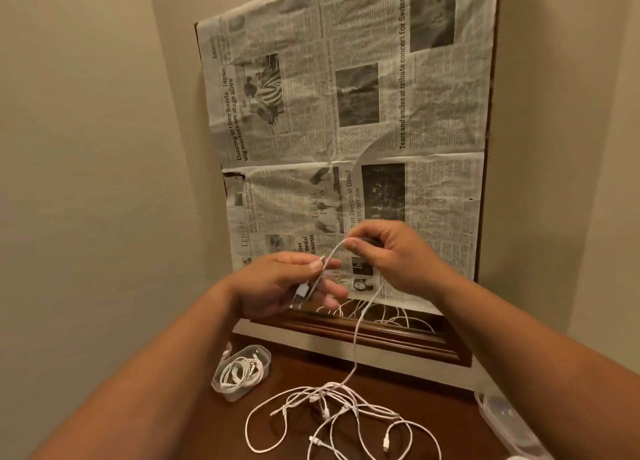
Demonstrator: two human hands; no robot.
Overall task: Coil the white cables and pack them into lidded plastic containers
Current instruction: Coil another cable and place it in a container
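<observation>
Bare forearms (156,373) reach in from the lower corners and meet above a table (398,383) of dark brown wood. Between them runs one white cable (360,321). The left hand (277,283) pinches it between thumb and forefinger just behind its plug (303,290), which lies across the other, loosely spread fingers. From there the cable arcs up and to the right into the right hand (388,251), held a little higher, whose curled fingers nip it against the thumb. Below that hand the cable hangs slack and runs down into a loose tangle (339,411) of white cables sprawled over the middle of the table, several small plugs showing among the loops.

Left of the tangle, and apart from it, stands an open clear container (232,395) with a coil (239,373) of white cable inside. At the right edge lies a second container (509,421), clear, with something pale inside that is too blurred to make out.

Behind the table a wooden frame (363,338) leans in the corner of beige walls (86,148). A newspaper (346,113) covers nearly all of it, and the bare strip below the paper mirrors the white loops.
</observation>
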